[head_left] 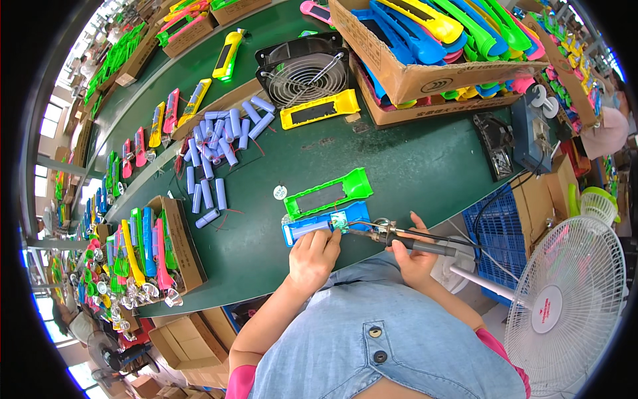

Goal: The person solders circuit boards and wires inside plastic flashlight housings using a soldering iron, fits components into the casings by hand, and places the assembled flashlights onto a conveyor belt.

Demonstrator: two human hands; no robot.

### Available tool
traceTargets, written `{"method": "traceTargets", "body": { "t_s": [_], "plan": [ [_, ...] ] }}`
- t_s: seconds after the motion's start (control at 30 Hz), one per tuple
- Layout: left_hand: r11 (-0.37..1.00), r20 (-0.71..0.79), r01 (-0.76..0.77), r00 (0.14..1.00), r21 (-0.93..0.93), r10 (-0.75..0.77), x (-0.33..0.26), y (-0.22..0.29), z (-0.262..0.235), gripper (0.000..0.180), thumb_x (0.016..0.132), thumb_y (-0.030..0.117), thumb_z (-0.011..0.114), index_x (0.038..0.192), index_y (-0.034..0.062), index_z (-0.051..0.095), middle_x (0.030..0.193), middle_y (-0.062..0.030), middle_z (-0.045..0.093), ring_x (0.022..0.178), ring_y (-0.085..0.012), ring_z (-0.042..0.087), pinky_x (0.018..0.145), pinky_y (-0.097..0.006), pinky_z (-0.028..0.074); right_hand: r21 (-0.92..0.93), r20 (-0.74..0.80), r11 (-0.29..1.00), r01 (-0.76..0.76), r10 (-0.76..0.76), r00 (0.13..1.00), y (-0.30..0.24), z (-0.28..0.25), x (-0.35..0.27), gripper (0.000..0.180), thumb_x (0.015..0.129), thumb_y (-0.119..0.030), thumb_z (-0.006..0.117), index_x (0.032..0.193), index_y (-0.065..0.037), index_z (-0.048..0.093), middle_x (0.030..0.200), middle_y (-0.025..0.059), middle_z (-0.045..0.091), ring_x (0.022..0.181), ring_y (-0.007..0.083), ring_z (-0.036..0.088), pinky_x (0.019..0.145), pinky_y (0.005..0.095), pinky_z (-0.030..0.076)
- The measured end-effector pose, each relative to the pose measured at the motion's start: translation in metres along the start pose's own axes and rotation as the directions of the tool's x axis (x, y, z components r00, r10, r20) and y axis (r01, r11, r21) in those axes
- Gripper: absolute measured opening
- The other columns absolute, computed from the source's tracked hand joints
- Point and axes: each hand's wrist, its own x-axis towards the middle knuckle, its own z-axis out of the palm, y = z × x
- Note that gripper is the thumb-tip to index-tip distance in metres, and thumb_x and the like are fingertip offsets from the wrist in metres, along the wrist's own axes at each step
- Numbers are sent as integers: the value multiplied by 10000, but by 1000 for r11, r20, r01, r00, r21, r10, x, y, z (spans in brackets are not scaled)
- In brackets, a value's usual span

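While left hand (312, 256) pins blue casing (325, 223), right hand (412, 256) grips soldering iron (405, 241); tip apparently at board, best kept steady.

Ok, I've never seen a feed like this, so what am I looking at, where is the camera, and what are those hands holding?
This is one fisheye camera worn on a person's head, looking down, so straight edges bend near the rim. No machine: two bare hands work at a dark green table. The left hand steadies a blue plastic flashlight shell with a pale cell inside. The right hand grips a black-handled soldering iron, its tip at the shell. Behind lie a green plastic frame, loose lilac cylindrical battery cells, a black square fan, and cardboard boxes of bright plastic shells. A white pedestal fan stands at right.
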Motion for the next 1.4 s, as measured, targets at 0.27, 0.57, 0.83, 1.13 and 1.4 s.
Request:
{"method": "traceTargets", "body": {
  "t_s": [0.27,0.57,0.83,1.13,1.4],
  "plan": [
    [1000,-13,19,1000,-12,-20,-1,-1,0,242,604,43,667,845,55,655,747,-29,537,608,-167,528,520,-287,432,18,-8,1000,-22,22,1000,1,3,-1,150,735,-27,649,878,5,615,679,56,627,657,120,606,1040,452,231],
    [1000,3,-1,1000,-16,1,-2,-2,1,227,616,43,660,843,51,647,739,-32,529,631,-168,532,545,-284,429,22,37,998,-66,65,997,-1,-2,-4,164,751,-18,642,907,10,599,734,71,642,670,148,640,1053,449,212],
    [994,27,96,995,-51,-95,25,8,-44,272,612,43,658,884,38,647,885,-71,561,798,-218,552,681,-349,445,54,-101,998,-34,39,994,3,-17,10,251,794,-24,587,1009,82,513,1041,217,574,677,195,649,681,278,545],
    [503,200,-788,590,355,782,97,59,-223,163,805,156,584,954,148,652,972,50,593,860,-66,586,811,-322,461,206,-160,977,-54,88,983,12,-33,14,260,785,65,582,1035,89,516,1213,193,444,799,221,635,707,294,556],
    [825,91,-512,858,241,506,33,69,-255,358,785,110,573,1103,274,585,1117,116,540,1009,-35,505,850,-310,437,130,-262,992,-8,42,964,12,-46,20,260,810,15,572,1054,53,491,1182,222,490,709,191,640,640,260,542]
  ]
}}
